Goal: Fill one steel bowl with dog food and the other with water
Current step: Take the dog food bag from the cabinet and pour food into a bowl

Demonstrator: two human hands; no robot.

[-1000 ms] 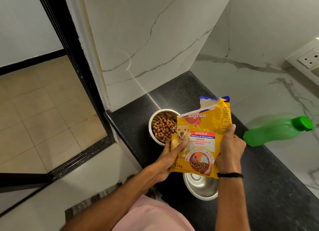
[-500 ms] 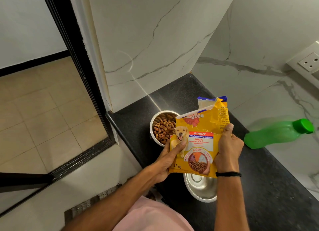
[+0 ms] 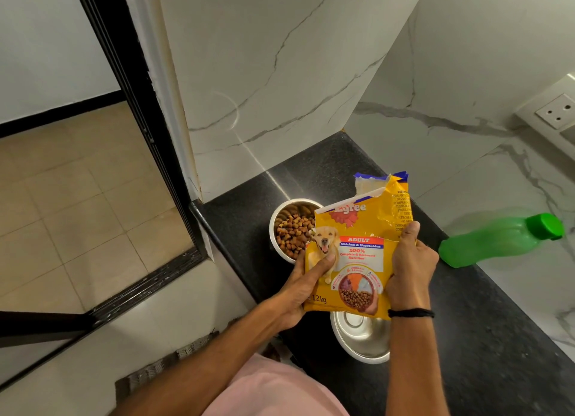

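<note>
1. Two hands hold the dog food bag [image 3: 357,254] upright above the black counter [image 3: 497,338]: the left hand [image 3: 303,288] wraps its lower left edge with the thumb across the printed front, and the right hand [image 3: 410,269] clasps its right edge, thumb pressed near the torn top.
2. One steel bowl [image 3: 287,229] near the counter's far left edge already holds kibble; the food half looks done. The empty steel bowl [image 3: 361,341] sits at the near edge, partly hidden under the bag.
3. The step in hand seems to be finishing with the bag. To do it well, keep the torn mouth up so no kibble spills, fold the top over, and set it down away from both bowls and off the counter's left edge.
4. The bag's long axis runs bottom to top, leaning slightly right, its open mouth pointing up and away from the person.
5. The green bottle [image 3: 501,240] lies on its side at the counter's right edge against the marble wall [image 3: 466,179], long axis roughly left to right, cap to the right. It is probably the water source for the empty bowl.
</note>
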